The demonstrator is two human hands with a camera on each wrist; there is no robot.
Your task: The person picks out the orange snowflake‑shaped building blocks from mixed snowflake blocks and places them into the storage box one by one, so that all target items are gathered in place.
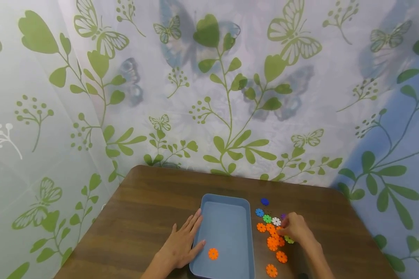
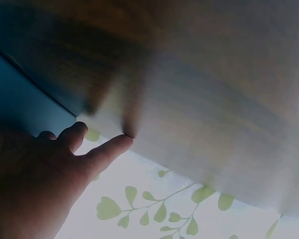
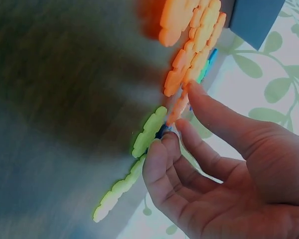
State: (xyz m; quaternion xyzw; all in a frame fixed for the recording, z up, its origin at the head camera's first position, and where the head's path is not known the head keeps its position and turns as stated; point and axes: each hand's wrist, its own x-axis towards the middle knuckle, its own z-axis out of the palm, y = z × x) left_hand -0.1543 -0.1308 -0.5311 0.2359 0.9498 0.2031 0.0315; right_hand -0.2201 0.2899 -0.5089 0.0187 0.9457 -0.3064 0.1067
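A blue-grey tray lies on the table with one orange notched disc in it. My left hand rests along the tray's left rim, fingers extended and thumb reaching over the inside. At the right of the tray, my right hand is down among loose notched discs. Its thumb and a finger pinch an orange disc at the edge of the orange group. Two yellow-green discs lie beside the fingertips. The right fingers partly hide a purple disc in the head view.
Blue discs, a green disc and a white disc lie beyond the orange ones. Two orange discs, one at the front, sit apart from the cluster. A leaf-patterned curtain hangs behind the brown table.
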